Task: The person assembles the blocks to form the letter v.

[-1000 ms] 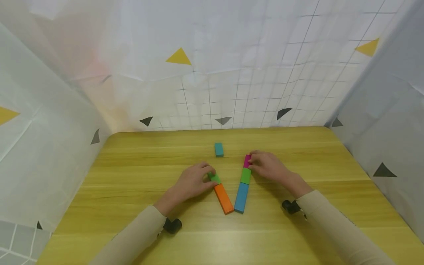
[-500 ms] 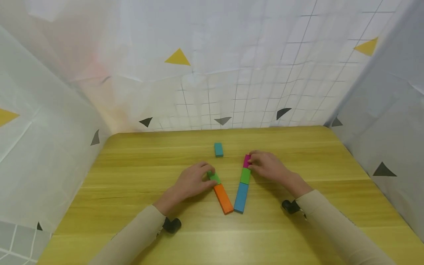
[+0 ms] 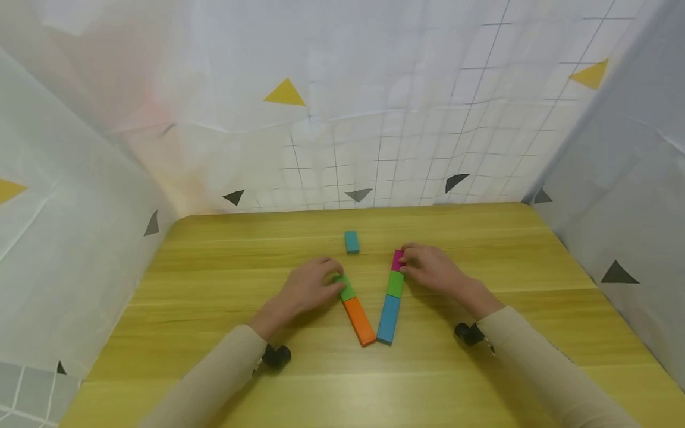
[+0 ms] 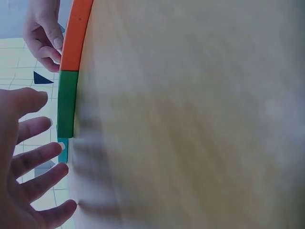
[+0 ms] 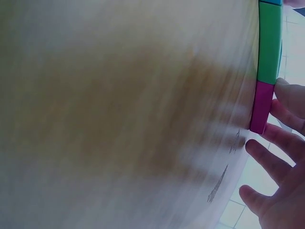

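On the table, a green block [image 3: 346, 288] and an orange block [image 3: 360, 321] lie end to end in a slanted row. My left hand [image 3: 312, 284] hovers beside that green block; the left wrist view shows its fingers [image 4: 40, 160] spread, holding nothing. A second slanted row has a blue block [image 3: 388, 320], another green block [image 3: 395, 284] and a magenta block [image 3: 396, 260]. My right hand [image 3: 434, 268] holds the magenta block by thumb and fingertips at the row's far end. The two rows nearly meet at their near ends, forming a V.
A teal block [image 3: 351, 242] lies alone beyond the two rows, between their far ends. White patterned sheets [image 3: 342, 154] stand behind the wooden table [image 3: 214, 255] and along both sides. Each wrist carries a small black camera [image 3: 276, 357].
My left hand has drawn slightly away from the green block, leaving more of it uncovered. The right hand stays at the magenta block. The blocks keep their arrangement.
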The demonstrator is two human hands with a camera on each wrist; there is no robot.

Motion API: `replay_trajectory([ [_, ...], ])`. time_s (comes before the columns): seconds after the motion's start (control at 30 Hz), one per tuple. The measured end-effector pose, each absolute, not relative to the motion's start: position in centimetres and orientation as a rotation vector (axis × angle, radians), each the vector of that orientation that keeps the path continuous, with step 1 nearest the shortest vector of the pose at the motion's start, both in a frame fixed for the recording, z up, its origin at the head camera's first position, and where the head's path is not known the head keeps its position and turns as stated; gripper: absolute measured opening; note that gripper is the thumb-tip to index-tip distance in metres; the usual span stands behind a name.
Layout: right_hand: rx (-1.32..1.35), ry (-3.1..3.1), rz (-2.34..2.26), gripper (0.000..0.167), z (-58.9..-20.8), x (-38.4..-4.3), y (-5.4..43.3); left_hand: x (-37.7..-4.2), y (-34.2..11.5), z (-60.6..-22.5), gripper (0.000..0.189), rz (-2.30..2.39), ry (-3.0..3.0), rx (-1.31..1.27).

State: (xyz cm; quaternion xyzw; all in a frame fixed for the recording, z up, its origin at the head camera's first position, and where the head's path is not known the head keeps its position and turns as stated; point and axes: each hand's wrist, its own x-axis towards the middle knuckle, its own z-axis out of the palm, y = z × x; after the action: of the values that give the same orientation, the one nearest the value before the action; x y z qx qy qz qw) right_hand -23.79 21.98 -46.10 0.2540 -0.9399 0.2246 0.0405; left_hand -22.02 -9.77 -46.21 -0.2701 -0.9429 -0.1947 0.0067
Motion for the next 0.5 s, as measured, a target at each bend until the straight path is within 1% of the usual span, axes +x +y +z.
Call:
replay_trajectory([
  [0.5,0.79,-2.856,0.69,0.019,-45.9,-23.7,22.1,-23.6,-9.8,-46.4,0.035,-0.585,-2.942,-0.822],
])
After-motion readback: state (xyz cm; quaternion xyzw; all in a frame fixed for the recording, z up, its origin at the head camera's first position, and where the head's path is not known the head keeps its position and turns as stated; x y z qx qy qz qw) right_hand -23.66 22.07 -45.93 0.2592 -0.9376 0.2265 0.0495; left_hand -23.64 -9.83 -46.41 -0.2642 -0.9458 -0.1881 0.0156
